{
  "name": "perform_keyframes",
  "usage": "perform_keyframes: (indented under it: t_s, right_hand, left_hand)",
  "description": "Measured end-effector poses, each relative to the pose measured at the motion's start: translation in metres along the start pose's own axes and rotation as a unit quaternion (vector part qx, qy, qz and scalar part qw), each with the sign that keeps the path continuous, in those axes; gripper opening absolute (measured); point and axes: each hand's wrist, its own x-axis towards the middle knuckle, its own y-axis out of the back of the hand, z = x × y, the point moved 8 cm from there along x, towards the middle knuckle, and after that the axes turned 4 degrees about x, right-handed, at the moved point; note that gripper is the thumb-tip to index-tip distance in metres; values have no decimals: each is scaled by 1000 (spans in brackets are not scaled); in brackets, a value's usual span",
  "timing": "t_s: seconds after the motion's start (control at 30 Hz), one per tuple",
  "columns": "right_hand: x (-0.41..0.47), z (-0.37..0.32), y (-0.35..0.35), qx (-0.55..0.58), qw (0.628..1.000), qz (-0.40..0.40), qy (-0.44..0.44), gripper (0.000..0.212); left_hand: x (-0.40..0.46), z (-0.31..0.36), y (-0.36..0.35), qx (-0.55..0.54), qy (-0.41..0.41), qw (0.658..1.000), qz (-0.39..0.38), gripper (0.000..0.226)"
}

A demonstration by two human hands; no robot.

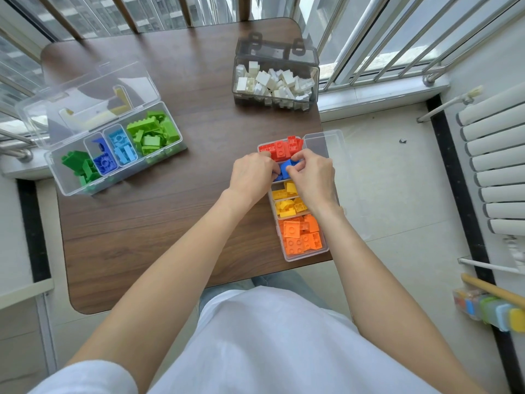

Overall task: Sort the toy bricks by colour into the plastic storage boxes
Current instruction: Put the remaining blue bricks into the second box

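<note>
Hands meet at three o'clock: left hand [251,173] and right hand [311,177] both pinching blue bricks [285,168] over the box [331,248].

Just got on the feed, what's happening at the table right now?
A person is sorting toy bricks. Both the left hand and right hand hold blue bricks over the clear box of red, yellow and orange bricks at the table's right edge. The other clear box holds greens and blues; the grey box holds white.

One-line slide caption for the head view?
Both hands grip blue bricks in the box between red and yellow compartments.
</note>
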Motion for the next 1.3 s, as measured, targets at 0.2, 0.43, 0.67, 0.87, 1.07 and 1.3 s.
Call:
perform_keyframes:
  t_s: [0.2, 0.43, 0.67, 0.87, 1.07, 1.3]
  right_hand:
    - [-3, -8, -5, -54, 997, 19, 47, 15]
    - [-7, -4, -14, 38, 996, -28, 70, 18]
    - [-11, -8, -20, -61, 989, -36, 133, 22]
    - [-12, -8, -24, -12, 988, -54, 144, 22]
    - [-10, 1, -10, 76, 991, -37, 107, 23]
    - [8, 7, 11, 58, 994, 27, 91, 26]
  left_hand:
    - [1, -5, 8, -23, -72, 997, -19, 18]
    - [-17, -22, -1, -183, 17, 982, 53, 11]
    - [-32, -39, -16, -352, 162, 919, 67, 14]
    - [-31, -37, -21, -392, 207, 895, 57, 21]
    - [-32, -36, -21, -395, 223, 889, 56, 20]
    - [-30, -38, -18, -378, 225, 897, 50, 22]
